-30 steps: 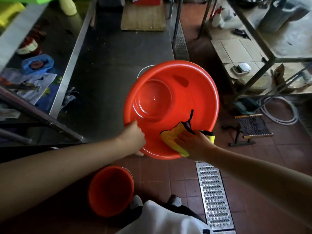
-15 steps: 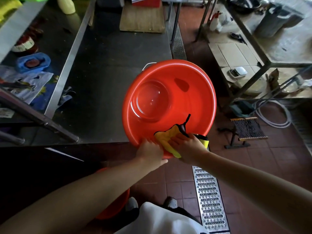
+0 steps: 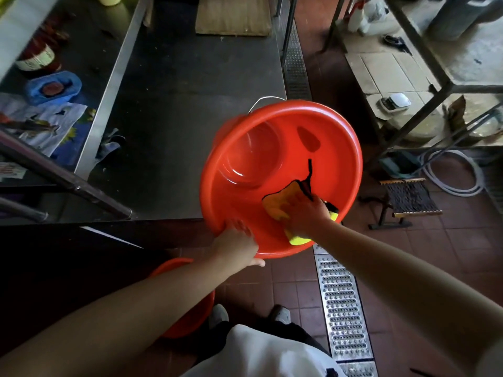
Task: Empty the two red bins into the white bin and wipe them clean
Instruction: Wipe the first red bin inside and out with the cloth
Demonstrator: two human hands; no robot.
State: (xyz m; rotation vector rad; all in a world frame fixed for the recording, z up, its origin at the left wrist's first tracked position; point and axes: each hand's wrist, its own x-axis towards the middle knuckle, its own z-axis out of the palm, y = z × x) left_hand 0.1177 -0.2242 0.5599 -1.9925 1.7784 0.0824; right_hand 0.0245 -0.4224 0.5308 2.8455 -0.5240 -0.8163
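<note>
While the second red bin (image 3: 185, 297) sits on the floor at the feet, the wiped bin is now gripped lower on its near rim.

The left hand (image 3: 235, 244) has shifted along to the near rim of the tilted red bin (image 3: 285, 148), fingers curled over it, thumb beneath. The right hand (image 3: 306, 213) presses the yellow cloth (image 3: 275, 206) against the inner wall, fingers curled on it. Wiping is in progress; the bin is held against the worktop (image 3: 190, 110) edge.
</note>
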